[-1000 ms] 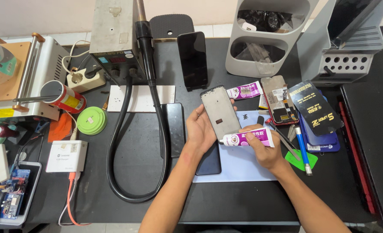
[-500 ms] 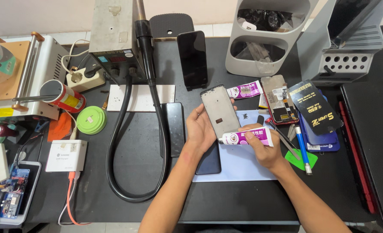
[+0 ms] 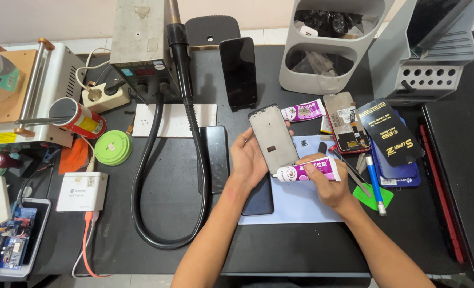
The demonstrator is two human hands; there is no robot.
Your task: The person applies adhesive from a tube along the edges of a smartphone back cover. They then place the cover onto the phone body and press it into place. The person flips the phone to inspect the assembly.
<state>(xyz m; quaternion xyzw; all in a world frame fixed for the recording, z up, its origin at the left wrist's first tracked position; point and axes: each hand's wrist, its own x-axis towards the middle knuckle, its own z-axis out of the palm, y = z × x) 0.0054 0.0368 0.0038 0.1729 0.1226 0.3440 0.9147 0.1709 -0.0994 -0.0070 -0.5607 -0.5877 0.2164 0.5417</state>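
Note:
My left hand [image 3: 247,157] holds a grey phone frame [image 3: 272,137] tilted up over a pale blue work mat [image 3: 301,200]. In my right hand [image 3: 327,184] is a white and purple glue tube [image 3: 309,172], its nozzle touching the lower right edge of the frame. A dark phone [image 3: 258,197] lies on the mat under my left wrist. Another dark phone [image 3: 215,157] lies to the left of my left hand.
A hot-air station [image 3: 141,48] with a black hose [image 3: 157,176] stands at the back left. A black phone [image 3: 238,72] leans upright behind. Opened phone [image 3: 343,122], dark screen packs [image 3: 389,133], blue tool [image 3: 374,181], green pick [image 3: 373,196] lie right. Grey bins [image 3: 333,48] at back.

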